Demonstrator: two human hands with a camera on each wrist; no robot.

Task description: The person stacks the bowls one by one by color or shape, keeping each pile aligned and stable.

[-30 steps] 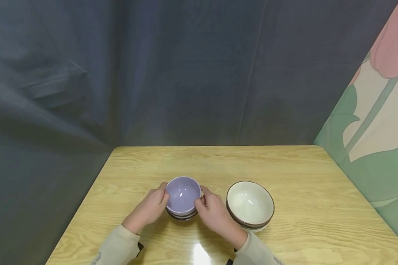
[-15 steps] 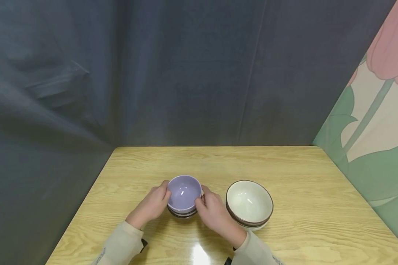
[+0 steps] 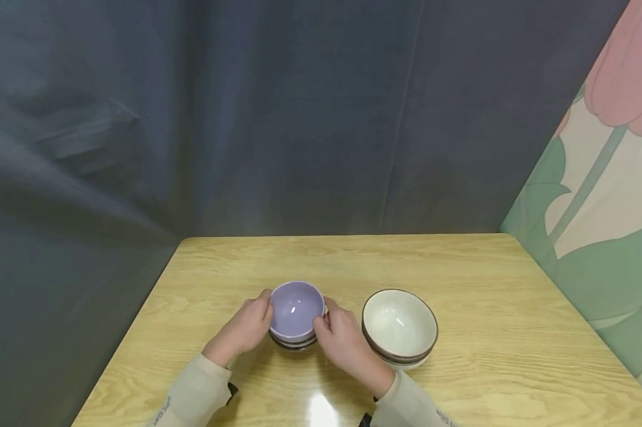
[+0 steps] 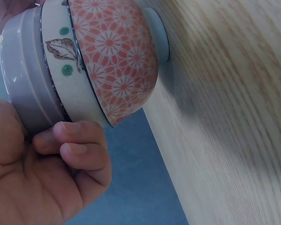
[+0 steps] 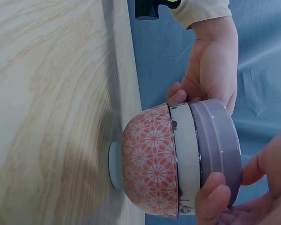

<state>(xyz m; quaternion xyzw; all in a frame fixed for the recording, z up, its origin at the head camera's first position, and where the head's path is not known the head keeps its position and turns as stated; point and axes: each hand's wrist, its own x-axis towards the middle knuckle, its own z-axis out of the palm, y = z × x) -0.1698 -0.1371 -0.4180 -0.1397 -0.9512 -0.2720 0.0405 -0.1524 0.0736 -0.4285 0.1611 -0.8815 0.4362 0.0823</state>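
Observation:
In the head view a purple bowl (image 3: 297, 310) tops a nested stack at the middle of the table. My left hand (image 3: 244, 328) pinches its left rim, thumb on the rim and fingers curled below. From the other side my right hand (image 3: 344, 341) grips the right rim, thumb near the inside. Below the purple bowl, the left wrist view shows a white bowl (image 4: 65, 89) with green dots and a brown leaf. Lowest is a red flower-patterned bowl (image 5: 150, 161), its pale foot at the tabletop. The lower bowls' insides are hidden.
To the right, close to my right wrist, stands another stack topped by a larger cream bowl (image 3: 400, 323) with a brown rim. The wooden table (image 3: 235, 261) meets a dark curtain (image 3: 299, 118) behind and a tulip-print cloth (image 3: 609, 249) at right.
Both hands keep their hold on the purple bowl. The small stack has shifted very slightly right, nearer the cream bowl; the head view itself has moved a little.

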